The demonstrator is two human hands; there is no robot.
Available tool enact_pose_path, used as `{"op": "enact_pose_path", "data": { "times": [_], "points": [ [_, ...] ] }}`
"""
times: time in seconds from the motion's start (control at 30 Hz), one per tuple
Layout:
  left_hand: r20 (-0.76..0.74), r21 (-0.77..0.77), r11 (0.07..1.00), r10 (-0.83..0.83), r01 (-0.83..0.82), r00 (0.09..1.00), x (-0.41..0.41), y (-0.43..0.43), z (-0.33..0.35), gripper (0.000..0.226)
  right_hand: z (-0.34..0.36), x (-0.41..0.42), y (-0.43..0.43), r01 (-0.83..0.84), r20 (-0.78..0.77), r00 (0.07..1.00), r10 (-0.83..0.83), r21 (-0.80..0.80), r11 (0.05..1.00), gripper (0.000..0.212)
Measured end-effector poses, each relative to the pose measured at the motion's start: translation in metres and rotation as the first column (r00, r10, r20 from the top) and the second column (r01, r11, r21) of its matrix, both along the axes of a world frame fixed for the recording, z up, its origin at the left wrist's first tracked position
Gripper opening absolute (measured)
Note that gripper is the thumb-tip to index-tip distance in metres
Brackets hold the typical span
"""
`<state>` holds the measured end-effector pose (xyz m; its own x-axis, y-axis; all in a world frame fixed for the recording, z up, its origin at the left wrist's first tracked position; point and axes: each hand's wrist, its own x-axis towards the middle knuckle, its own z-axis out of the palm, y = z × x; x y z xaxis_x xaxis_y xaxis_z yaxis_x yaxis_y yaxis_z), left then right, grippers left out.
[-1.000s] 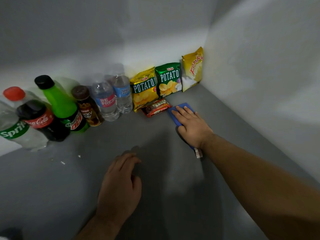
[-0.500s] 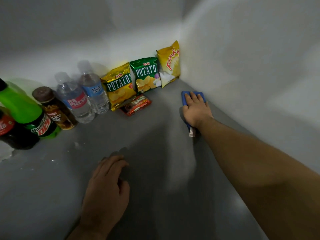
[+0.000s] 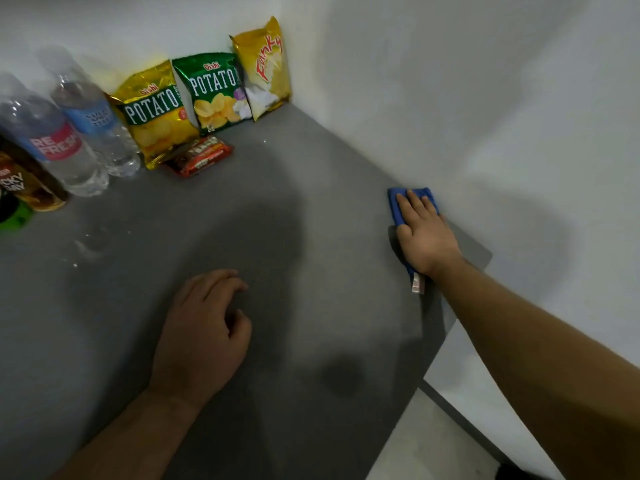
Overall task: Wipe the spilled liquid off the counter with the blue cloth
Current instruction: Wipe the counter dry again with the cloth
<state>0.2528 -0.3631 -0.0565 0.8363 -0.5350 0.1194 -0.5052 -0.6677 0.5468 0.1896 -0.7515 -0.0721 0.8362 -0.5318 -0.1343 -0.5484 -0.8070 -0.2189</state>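
the wiping step is in hand. the right hand [image 3: 427,237] lies flat on the folded blue cloth [image 3: 415,195], fingers [image 3: 414,204] extended and close together, pressing it onto the matte grey worktop [image 3: 311,209] at its right edge, just beside the white wall [image 3: 485,133]. a small pale tag on the cloth shows below the wrist. the left hand [image 3: 201,334] rests knuckles-up on the near middle of the worktop, fingers loosely curled and holding nothing, seemingly as a brace.

a few pale droplets and a wet smear [image 3: 86,244] remain on the left, near the clear plastic water bottles [image 3: 69,140]. a dark patch lies near the front, though i cannot tell if it is liquid or shadow. my judgement: the job is partly done, and the next move calls for sweeping the cloth leftward across the surface to those droplets with steady downward pressure, steering clear of the red snack packet [image 3: 199,155] and the yellow and green potato chip bags [image 3: 183,98] at the far wall.

compared with half a second ago, the cloth and right hand have slid nearer along the wall, away from the far corner. the view has swung right, so the green bottle has nearly left the picture. the left hand has barely moved.
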Motion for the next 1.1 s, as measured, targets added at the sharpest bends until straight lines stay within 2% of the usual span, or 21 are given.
{"op": "enact_pose_path", "data": {
  "times": [0.27,0.4,0.47,0.57,0.73,0.87,1.1],
  "points": [
    [0.021,0.045,0.999,-0.03,0.029,0.999,-0.023,0.007,-0.001,0.038,0.002,-0.093,-0.029,-0.01,0.001,1.0,0.01,0.016,1.0,0.074],
    [0.016,0.03,1.0,-0.005,0.004,1.0,-0.034,0.016,0.001,0.037,0.003,-0.107,-0.016,-0.029,0.01,1.0,0.029,0.012,0.999,0.083],
    [0.032,0.014,1.0,0.007,-0.007,0.999,-0.04,0.021,0.002,0.036,0.007,-0.114,0.003,-0.076,0.021,0.997,0.075,0.033,0.997,0.084],
    [0.053,-0.012,1.0,0.026,-0.025,0.998,-0.047,0.03,0.003,0.035,0.011,-0.128,0.049,-0.23,0.028,0.973,0.229,0.058,0.971,0.08],
    [0.06,-0.031,0.999,0.046,-0.044,0.997,-0.051,0.048,0.002,0.033,0.004,-0.155,0.166,-0.376,-0.025,0.925,0.38,0.088,0.922,0.074],
    [0.013,-0.028,0.993,0.117,-0.117,0.993,-0.054,0.072,0.003,0.033,0.0,-0.173,0.271,-0.528,0.02,0.848,0.529,0.123,0.841,0.075],
    [0.037,-0.032,0.976,0.217,-0.216,0.976,-0.064,0.133,0.003,0.034,-0.002,-0.162,0.389,-0.752,0.027,0.629,0.777,0.273,0.6,0.067]
  ]
}}
